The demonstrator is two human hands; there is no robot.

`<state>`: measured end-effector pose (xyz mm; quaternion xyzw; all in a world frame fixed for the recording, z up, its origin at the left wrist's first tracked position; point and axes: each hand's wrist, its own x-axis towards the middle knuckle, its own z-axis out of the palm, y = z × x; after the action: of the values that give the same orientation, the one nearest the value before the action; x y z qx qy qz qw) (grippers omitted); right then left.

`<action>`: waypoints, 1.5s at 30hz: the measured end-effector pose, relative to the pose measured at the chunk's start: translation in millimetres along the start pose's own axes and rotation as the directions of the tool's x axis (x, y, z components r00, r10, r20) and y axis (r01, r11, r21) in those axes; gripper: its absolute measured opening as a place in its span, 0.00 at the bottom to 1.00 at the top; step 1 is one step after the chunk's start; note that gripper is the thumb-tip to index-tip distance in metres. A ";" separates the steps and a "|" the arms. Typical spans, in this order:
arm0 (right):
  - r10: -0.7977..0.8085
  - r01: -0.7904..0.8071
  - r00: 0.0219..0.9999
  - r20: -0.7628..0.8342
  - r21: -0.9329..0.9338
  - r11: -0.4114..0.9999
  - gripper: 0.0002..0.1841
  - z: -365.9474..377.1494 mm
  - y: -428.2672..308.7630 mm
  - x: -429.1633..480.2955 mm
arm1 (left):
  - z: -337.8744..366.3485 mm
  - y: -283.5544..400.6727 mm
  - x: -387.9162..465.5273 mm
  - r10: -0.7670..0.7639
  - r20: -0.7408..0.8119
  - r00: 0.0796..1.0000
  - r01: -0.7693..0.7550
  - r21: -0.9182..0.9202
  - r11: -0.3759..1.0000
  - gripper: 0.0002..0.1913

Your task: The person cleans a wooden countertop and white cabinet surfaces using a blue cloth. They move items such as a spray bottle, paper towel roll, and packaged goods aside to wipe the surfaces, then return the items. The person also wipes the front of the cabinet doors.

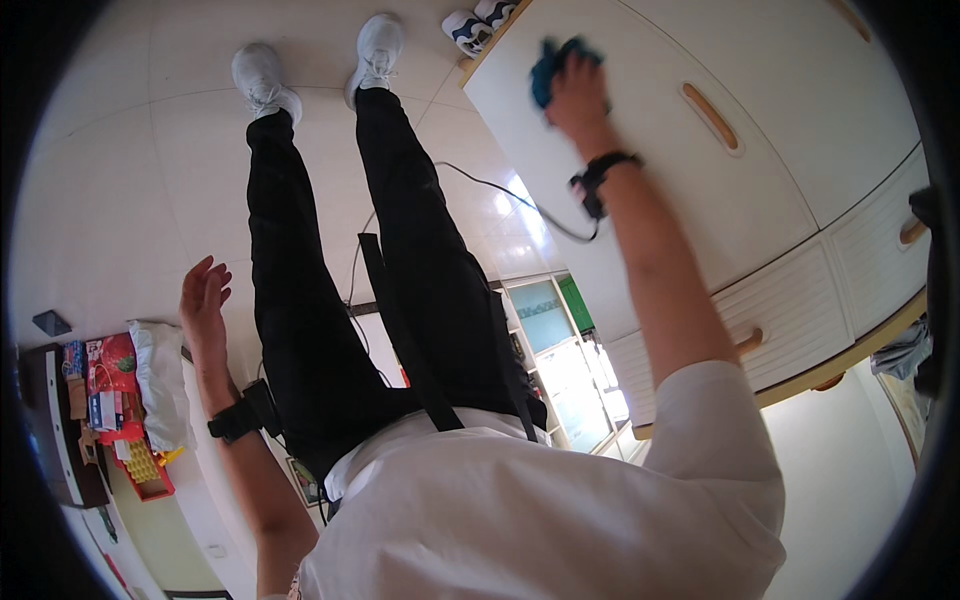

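Observation:
My right hand is closed on a crumpled teal cloth. The cloth lies against a white cabinet door, close to its lower end. Both cloth and fingers are blurred. A curved wooden handle sits on the same cabinet, to the right of that hand. My left hand hangs free at my other side, fingers loosely bent and holding nothing. Each wrist wears a black strapped device; a cable runs from the right one.
White sneakers are on my feet on the tiled floor. Another pair of shoes stands beside the cabinet's base. Ribbed drawers with wooden handles form the upper cabinet. Red bags and a white bag are at the left.

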<state>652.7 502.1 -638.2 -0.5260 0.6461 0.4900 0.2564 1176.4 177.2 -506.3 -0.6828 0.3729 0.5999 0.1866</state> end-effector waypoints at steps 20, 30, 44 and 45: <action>0.048 -0.049 0.999 0.007 0.095 0.994 0.29 25.0 2.5 54.1 | 26.9 15.9 21.5 0.098 0.008 0.995 -0.099 0.065 0.993 0.16; 0.026 -0.028 0.999 -0.035 -0.041 0.999 0.22 61.5 -7.8 94.3 | 28.4 27.0 22.8 0.098 -0.056 0.994 -0.085 0.197 0.977 0.15; -0.106 0.096 0.993 0.057 0.152 0.984 0.24 74.9 -31.6 102.3 | 49.6 56.5 20.4 0.067 -0.087 0.994 -0.038 0.301 0.953 0.16; 0.009 -0.004 0.998 -0.061 0.088 0.996 0.25 75.1 -23.0 108.3 | 49.3 55.3 20.4 0.044 -0.112 0.993 -0.007 0.317 0.948 0.16</action>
<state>626.2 524.3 -767.4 -0.5270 0.6763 0.4454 0.2579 1102.4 169.9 -525.6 -0.6733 0.4834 0.4935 0.2636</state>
